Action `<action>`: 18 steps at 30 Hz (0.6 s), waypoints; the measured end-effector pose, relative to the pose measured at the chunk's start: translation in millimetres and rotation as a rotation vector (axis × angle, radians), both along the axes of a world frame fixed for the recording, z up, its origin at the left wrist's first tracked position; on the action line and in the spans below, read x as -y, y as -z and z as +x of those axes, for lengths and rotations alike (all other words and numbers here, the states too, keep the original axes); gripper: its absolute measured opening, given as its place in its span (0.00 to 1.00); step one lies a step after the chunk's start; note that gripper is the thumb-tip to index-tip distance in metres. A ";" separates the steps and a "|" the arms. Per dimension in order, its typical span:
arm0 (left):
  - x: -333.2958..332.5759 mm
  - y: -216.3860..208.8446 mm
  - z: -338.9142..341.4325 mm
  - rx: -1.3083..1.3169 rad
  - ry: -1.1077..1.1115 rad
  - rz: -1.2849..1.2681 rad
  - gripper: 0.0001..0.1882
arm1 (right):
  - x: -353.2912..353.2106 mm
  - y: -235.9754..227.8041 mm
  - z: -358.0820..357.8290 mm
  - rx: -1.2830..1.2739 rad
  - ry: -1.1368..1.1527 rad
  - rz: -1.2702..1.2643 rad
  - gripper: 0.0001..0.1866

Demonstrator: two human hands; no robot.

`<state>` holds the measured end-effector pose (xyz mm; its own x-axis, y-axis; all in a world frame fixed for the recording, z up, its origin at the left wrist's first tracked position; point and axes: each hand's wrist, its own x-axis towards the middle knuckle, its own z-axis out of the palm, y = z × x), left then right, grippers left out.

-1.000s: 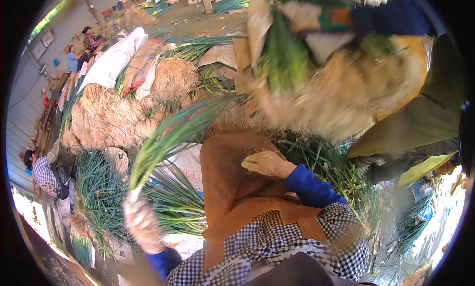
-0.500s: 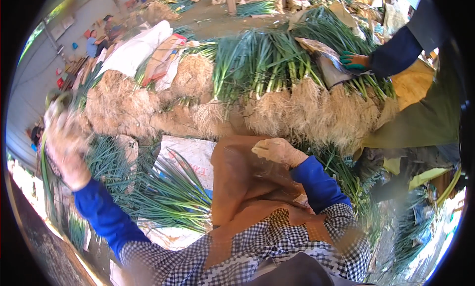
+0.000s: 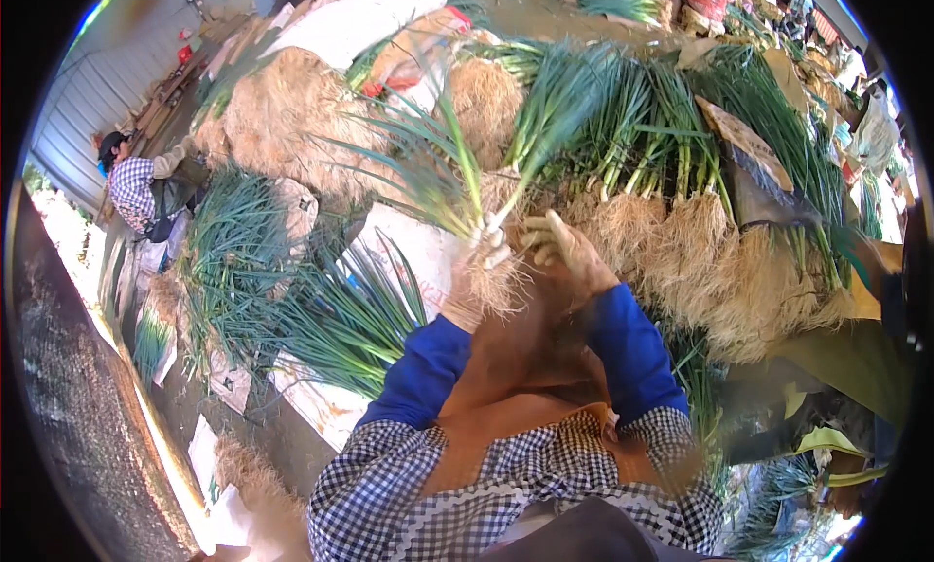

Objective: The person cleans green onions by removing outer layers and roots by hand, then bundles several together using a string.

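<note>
My left hand (image 3: 465, 288) is closed around a small bunch of green onions (image 3: 471, 181) in front of my chest. Their white stems meet at the fingers, the leaves fan up and away, and pale roots (image 3: 501, 288) hang below. Close beside the roots, my right hand (image 3: 574, 255) holds nothing, its fingers apart and slightly curled. Just beyond both hands runs a row of green onions (image 3: 623, 105) with thick tan root clumps (image 3: 637, 246) facing me. More green onions (image 3: 341, 319) lie to the left of my left forearm.
White sacks (image 3: 375, 17) cover part of the row at the far left. A co-worker in a checked shirt (image 3: 133, 187) sits at the left. Another person's arm (image 3: 880, 270) reaches in at the right. A dark rough surface (image 3: 92, 387) edges the lower left.
My left hand has come from the far left to the middle with the green onions. My right hand has opened its fingers. The view has swung left, and the co-worker's gloved hand has shifted.
</note>
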<state>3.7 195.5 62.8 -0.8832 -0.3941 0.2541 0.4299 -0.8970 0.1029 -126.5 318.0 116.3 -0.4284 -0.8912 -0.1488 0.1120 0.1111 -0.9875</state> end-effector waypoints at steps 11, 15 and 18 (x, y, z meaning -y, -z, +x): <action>-45.2 39.6 -3.7 0.564 0.208 -0.137 0.15 | 37.2 72.6 -23.3 0.061 0.436 0.134 0.20; -44.4 30.7 -4.9 0.713 0.247 -0.262 0.13 | 27.2 68.9 -22.3 -0.395 0.453 0.209 0.25; -50.6 36.6 -4.0 0.665 0.265 -0.145 0.11 | 15.7 58.3 -12.6 -0.555 0.586 0.258 0.23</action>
